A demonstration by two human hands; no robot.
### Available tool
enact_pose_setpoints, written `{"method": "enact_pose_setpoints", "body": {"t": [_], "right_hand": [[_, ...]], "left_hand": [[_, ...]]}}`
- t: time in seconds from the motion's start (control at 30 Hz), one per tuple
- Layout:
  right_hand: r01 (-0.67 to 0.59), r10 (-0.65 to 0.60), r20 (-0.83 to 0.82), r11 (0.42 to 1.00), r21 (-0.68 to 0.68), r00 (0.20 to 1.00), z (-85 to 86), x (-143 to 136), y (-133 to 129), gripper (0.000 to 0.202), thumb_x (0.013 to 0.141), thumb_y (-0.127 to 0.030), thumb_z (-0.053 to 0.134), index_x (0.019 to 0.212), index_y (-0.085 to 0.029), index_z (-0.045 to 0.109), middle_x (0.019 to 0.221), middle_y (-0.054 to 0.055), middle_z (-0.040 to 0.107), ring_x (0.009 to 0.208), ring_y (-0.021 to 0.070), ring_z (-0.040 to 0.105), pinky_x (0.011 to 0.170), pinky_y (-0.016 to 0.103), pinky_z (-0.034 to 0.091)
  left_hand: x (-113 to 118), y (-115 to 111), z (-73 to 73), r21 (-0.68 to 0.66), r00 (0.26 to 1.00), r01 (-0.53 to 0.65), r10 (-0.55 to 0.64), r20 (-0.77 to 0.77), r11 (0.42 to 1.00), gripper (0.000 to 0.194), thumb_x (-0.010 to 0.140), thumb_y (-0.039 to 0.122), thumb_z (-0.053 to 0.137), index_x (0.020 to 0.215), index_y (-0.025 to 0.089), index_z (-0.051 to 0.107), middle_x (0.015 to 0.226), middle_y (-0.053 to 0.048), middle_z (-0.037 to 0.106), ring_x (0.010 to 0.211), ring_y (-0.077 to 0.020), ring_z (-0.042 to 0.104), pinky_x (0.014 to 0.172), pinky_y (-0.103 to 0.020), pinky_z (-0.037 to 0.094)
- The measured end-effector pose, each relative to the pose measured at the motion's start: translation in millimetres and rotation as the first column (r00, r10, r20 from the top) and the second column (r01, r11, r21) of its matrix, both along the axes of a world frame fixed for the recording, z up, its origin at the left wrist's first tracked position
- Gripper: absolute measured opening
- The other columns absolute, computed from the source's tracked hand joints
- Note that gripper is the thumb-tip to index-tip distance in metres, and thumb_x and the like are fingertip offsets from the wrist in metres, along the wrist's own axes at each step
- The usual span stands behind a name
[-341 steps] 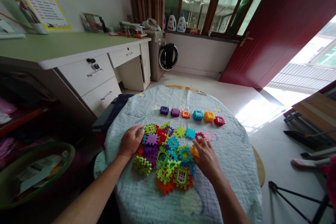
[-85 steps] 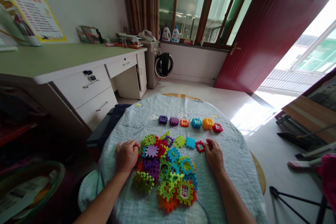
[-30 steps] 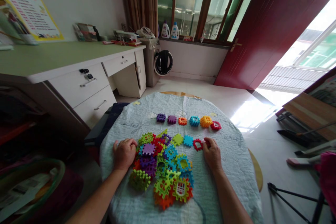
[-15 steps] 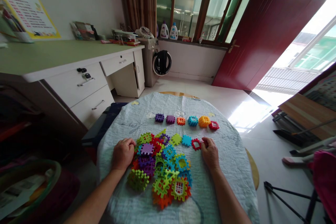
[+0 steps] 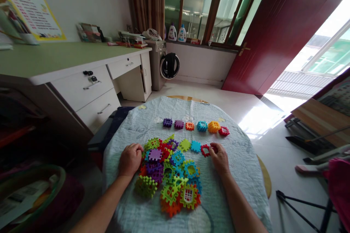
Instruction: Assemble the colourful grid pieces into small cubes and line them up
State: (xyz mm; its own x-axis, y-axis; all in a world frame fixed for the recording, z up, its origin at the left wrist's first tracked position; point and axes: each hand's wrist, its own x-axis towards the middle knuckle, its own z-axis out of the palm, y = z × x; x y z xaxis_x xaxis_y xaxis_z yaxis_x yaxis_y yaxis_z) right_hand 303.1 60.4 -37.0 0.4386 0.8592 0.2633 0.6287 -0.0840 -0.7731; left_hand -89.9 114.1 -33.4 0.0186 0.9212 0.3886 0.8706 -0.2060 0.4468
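Observation:
My left hand (image 5: 131,158) rests on the cloth with curled fingers, against the left side of a heap of colourful interlocking plastic pieces (image 5: 166,169). Nothing shows in it. On the right, my right hand (image 5: 219,157) lies with its fingers closed, its fingertips beside a red window-frame piece (image 5: 205,150); it does not appear to grip the piece. Left of that, a light blue flat piece (image 5: 195,146) and a lime green flat piece (image 5: 185,145) lie in line. A purple flat piece (image 5: 154,154) sits on the heap near my left hand.
Farther back stands a row of assembled blocks, among them a dark purple block (image 5: 167,122), an orange block (image 5: 189,126), a blue block (image 5: 202,126) and a yellow block (image 5: 213,127). The round table wears a pale blue cloth (image 5: 232,189). A desk (image 5: 82,54) stands at left.
The view has shifted slightly, so everything sits a little farther right. Both hands and the pieces keep their places on the table.

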Motion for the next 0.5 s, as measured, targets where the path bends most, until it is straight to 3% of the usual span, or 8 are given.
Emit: {"method": "enact_pose_setpoints", "body": {"t": [0.13, 0.3, 0.5], "right_hand": [[-0.01, 0.009, -0.025, 0.999, -0.047, 1.0, 4.0, -6.8, 5.3, 0.032, 0.075, -0.041, 0.052, 0.093, -0.019, 0.067, 0.094, 0.009, 0.069, 0.084, 0.0224, 0.062, 0.079, 0.036, 0.049], [-0.127, 0.127, 0.225, 0.992, -0.014, 0.966, 9.8, -35.9, 10.9, 0.026, 0.075, -0.03, 0.054, 0.095, -0.02, 0.068, 0.099, 0.008, 0.07, 0.099, 0.024, 0.058, 0.093, 0.039, 0.042], [-0.197, 0.218, 0.378, 0.976, -0.093, 0.9, 20.7, -62.3, 15.1, 0.048, 0.072, -0.023, 0.06, 0.12, -0.021, 0.061, 0.12, 0.01, 0.065, 0.113, 0.0293, 0.051, 0.096, 0.043, 0.038]], "left_hand": [[-0.3, 0.0, -0.7, -0.004, 1.0, 0.007, -0.007, 0.005, 1.0, 0.019, 0.072, 0.014, 0.038, 0.063, 0.023, 0.053, 0.07, -0.004, 0.063, 0.074, -0.0224, 0.057, 0.075, -0.034, 0.043], [-0.7, 0.0, -1.6, -0.014, 1.0, 0.007, -0.007, 0.017, 1.0, 0.019, 0.073, 0.014, 0.039, 0.063, 0.023, 0.052, 0.071, -0.004, 0.063, 0.076, -0.022, 0.057, 0.076, -0.033, 0.043], [0.1, 0.2, -0.6, 0.018, 1.0, -0.019, 0.018, 0.02, 1.0, 0.018, 0.072, 0.013, 0.041, 0.067, 0.022, 0.056, 0.079, -0.006, 0.066, 0.083, -0.0228, 0.06, 0.084, -0.035, 0.046]]}}
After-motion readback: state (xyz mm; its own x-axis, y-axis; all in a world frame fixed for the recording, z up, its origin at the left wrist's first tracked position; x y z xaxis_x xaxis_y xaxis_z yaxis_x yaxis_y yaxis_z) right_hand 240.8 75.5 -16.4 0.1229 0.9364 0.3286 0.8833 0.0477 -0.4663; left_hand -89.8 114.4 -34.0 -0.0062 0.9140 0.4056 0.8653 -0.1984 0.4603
